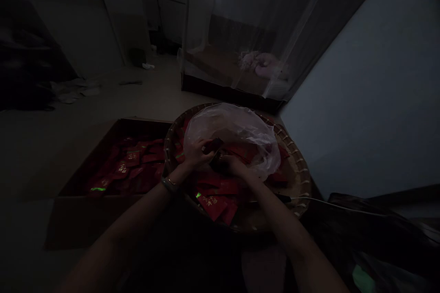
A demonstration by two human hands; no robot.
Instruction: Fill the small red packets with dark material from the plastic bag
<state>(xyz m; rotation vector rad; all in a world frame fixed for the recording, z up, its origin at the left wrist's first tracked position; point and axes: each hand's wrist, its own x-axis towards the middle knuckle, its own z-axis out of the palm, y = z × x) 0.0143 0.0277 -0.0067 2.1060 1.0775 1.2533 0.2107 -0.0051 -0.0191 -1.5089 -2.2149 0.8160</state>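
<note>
View: head camera, looking forward and down at your hands, the whole scene dim.
Left grip (pixel 197 153): fingers half curled at the clear plastic bag (pixel 233 132), beside a dark item; too dark to tell whether it has hold of anything.
Right grip (pixel 233 167): fingers drawn in close to the left, against the same dark item (pixel 215 158); you cannot tell from this view how firmly it is held, or what it is.
Wrist: a bangle (pixel 168 184) sits on your left wrist.
Basket: a round woven tray (pixel 299 187) lies under both hands, holding the bag and loose red packets (pixel 215 203).
Box: an open cardboard box (pixel 96 219) stands just beside the basket on your left, filled with more red packets (pixel 132 158).
Handling: work slowly, keeping your fingers where the camera can see them, and keep the thin bag off the basket's rough rim; more light would help.
Writing: gold characters show on the red packets, too dark and small to read; no brand can be made out.
Cable: a white cable (pixel 337 207) runs past the basket on your right.
</note>
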